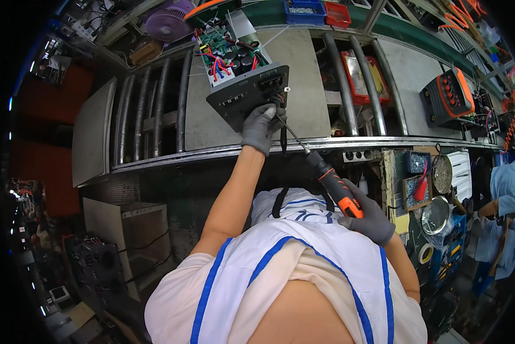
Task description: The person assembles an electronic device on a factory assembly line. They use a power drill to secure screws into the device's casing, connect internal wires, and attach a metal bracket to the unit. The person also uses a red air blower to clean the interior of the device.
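Note:
My right hand (373, 219), in a grey glove, is wrapped round a black and orange electric screwdriver (333, 186). Its long thin bit points up and left, with the tip at my left fingers. My left hand (257, 131), also gloved, is closed at the lower edge of a black panel (240, 94). What those fingers pinch is too small to make out. Tilted on the conveyor, the panel fronts an open unit with a green circuit board (217, 43), coloured wires and black capacitors. A short black cable (284, 140) hangs beside my left hand.
Metal rollers (340, 83) and grey boards (306, 74) make up the conveyor. An orange and black machine (449, 97) stands at the right. Below it are a screw tray (418, 162), a red-handled tool (420, 186) and round dishes (435, 215). A co-worker's blue sleeve (506, 186) shows far right.

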Available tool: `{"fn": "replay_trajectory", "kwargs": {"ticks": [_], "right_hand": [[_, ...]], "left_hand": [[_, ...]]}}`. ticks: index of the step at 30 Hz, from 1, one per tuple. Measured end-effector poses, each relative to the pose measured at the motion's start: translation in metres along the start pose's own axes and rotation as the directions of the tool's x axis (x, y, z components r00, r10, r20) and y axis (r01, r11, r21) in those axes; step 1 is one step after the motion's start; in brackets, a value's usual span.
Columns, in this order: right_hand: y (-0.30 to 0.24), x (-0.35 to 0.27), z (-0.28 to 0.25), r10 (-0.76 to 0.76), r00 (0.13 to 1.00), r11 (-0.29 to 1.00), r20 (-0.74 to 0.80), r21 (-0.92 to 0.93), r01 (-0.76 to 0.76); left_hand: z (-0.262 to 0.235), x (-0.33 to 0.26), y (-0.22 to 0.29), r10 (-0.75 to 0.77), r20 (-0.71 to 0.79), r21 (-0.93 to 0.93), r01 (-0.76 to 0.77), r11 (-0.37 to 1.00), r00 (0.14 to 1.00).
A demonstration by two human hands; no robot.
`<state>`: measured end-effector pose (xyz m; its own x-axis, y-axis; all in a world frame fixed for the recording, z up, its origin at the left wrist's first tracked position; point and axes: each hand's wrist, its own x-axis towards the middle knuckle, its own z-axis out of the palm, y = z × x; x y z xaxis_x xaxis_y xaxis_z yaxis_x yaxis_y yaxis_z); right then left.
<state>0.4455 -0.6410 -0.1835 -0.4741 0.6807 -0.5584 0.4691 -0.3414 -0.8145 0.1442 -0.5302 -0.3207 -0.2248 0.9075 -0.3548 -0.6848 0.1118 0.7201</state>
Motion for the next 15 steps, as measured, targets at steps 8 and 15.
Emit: {"fn": "replay_trajectory", "kwargs": {"ticks": [8,15], "right_hand": [[0.018,0.004,-0.005,-0.043,0.988,0.899,0.145,0.436,-0.025],[0.012,0.007,-0.006,-0.024,0.993,0.884,0.118,0.467,-0.034]], "left_hand": [[0.009,-0.002,-0.001,0.049,0.184,-0.22,-0.008,0.976,0.982],[-0.005,0.021,-0.009,0.09,0.449,-0.469,0.148,0.871,0.889]]}}
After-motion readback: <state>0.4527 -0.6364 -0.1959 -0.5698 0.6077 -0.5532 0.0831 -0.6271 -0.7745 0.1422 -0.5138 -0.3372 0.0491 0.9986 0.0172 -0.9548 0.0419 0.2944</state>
